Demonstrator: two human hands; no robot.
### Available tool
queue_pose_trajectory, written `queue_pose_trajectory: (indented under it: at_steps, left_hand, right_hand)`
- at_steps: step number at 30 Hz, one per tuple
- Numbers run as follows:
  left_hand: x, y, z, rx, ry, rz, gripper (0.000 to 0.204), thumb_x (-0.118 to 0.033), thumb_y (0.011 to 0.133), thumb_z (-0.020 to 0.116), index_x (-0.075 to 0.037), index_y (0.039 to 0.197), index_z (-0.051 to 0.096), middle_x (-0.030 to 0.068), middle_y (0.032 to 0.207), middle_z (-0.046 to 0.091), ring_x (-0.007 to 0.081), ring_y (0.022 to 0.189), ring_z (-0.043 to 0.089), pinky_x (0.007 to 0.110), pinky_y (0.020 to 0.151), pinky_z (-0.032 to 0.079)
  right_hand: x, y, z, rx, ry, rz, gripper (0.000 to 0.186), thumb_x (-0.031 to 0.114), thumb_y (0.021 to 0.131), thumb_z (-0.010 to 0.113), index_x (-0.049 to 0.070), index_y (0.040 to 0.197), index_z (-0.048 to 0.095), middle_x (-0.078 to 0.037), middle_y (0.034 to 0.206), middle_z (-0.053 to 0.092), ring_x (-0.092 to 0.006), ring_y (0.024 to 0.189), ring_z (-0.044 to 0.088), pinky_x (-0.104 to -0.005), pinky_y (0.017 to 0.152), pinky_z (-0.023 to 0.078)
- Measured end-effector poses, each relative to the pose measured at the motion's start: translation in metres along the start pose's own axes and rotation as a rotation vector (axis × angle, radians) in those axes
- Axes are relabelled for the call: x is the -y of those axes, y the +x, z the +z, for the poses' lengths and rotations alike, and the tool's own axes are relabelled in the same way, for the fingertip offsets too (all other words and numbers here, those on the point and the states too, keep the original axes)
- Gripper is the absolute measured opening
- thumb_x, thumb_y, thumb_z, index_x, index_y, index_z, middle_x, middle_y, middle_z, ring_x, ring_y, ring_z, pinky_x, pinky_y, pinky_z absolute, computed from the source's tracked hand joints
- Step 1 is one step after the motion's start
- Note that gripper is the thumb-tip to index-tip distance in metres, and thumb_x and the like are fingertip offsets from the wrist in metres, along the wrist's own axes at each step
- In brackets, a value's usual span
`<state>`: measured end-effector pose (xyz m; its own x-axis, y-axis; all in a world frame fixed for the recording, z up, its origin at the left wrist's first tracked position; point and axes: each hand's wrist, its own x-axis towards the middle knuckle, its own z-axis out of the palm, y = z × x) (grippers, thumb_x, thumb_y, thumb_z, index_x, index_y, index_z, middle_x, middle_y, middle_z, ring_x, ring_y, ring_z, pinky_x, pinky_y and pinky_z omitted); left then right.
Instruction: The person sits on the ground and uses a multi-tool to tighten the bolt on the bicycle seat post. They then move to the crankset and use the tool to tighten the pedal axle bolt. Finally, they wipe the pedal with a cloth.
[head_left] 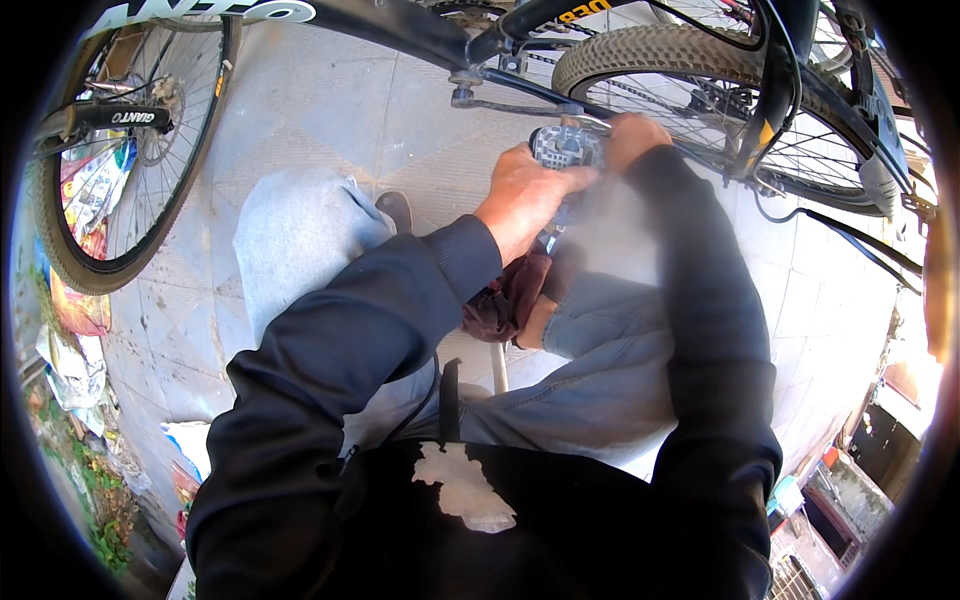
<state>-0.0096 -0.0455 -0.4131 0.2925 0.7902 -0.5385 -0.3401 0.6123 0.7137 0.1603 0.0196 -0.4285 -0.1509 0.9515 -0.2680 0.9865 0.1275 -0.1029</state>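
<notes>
My left hand [525, 195] is closed around a grey-and-black bicycle pedal [562, 146], with the thumb across its near side. Just right of it, my right hand [637, 138] is curled shut by the end of the crank arm [510, 105] and the rear wheel. What its fingers grip is hidden. A thin silvery metal piece [592, 122] shows between the pedal and the right hand; I cannot tell whether it is a tool. The black bicycle frame [400, 25] runs across the top of the view.
The rear tyre [660, 52] stands at upper right, the front wheel [215, 130] at far left. A dark maroon cloth [510, 300] lies by my bent knee. Pale paving [330, 110] spreads under the bicycle. Plastic bags [75, 370] and plants [105, 510] line the left side.
</notes>
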Motion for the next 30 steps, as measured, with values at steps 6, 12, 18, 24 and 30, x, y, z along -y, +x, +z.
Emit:
queue_pose_trajectory:
  at_steps: [6, 12, 18, 24, 30]
  left_hand:
    - [0.001, 0.003, 0.002, -0.001, 0.045, -0.010, 0.025, -0.007, 0.079, 0.072, -0.001, 0.102, 0.064, 0.0058, 0.090, 0.067, 0.0124, 0.076, 0.062, 0.027, 0.068, 0.051]
    - [0.004, 0.004, -0.003, -0.016, 0.059, 0.028, 0.027, -0.007, 0.077, 0.071, 0.001, 0.101, 0.063, 0.0076, 0.088, 0.066, 0.0133, 0.073, 0.062, 0.028, 0.065, 0.051]
    - [0.003, 0.004, -0.003, 0.027, 0.033, 0.010, 0.025, -0.007, 0.079, 0.071, 0.000, 0.102, 0.064, 0.0050, 0.091, 0.067, 0.0110, 0.076, 0.062, 0.026, 0.067, 0.050]
    - [0.006, 0.006, -0.005, 0.054, 0.021, 0.009, 0.023, -0.007, 0.080, 0.071, -0.002, 0.102, 0.065, 0.0041, 0.090, 0.067, 0.0105, 0.077, 0.062, 0.026, 0.068, 0.050]
    - [0.001, 0.001, -0.004, 0.044, 0.008, 0.008, 0.024, -0.008, 0.080, 0.071, -0.002, 0.102, 0.065, 0.0040, 0.091, 0.066, 0.0103, 0.077, 0.061, 0.026, 0.068, 0.050]
  right_hand:
    - [-0.010, 0.007, 0.012, 0.026, -0.030, 0.044, 0.033, 0.041, 0.081, 0.062, 0.011, 0.090, 0.070, -0.017, 0.088, 0.067, -0.0353, 0.086, 0.064, -0.0438, 0.078, 0.050]
    - [0.002, 0.003, -0.005, 0.018, 0.035, 0.019, 0.042, 0.051, 0.083, 0.059, 0.012, 0.095, 0.071, -0.015, 0.089, 0.067, -0.0341, 0.088, 0.063, -0.0434, 0.079, 0.049]
    - [-0.009, 0.003, 0.008, -0.036, 0.014, -0.012, 0.045, 0.052, 0.083, 0.058, 0.010, 0.092, 0.071, -0.017, 0.085, 0.067, -0.0346, 0.087, 0.063, -0.0434, 0.079, 0.049]
    - [-0.021, 0.002, 0.006, -0.019, 0.043, 0.011, 0.044, 0.051, 0.082, 0.059, 0.009, 0.089, 0.071, -0.017, 0.082, 0.067, -0.0361, 0.083, 0.063, -0.0434, 0.076, 0.050]
    - [-0.009, -0.005, -0.001, -0.046, 0.104, -0.029, 0.041, 0.048, 0.082, 0.060, 0.009, 0.088, 0.071, -0.017, 0.080, 0.066, -0.0356, 0.080, 0.063, -0.0437, 0.074, 0.050]
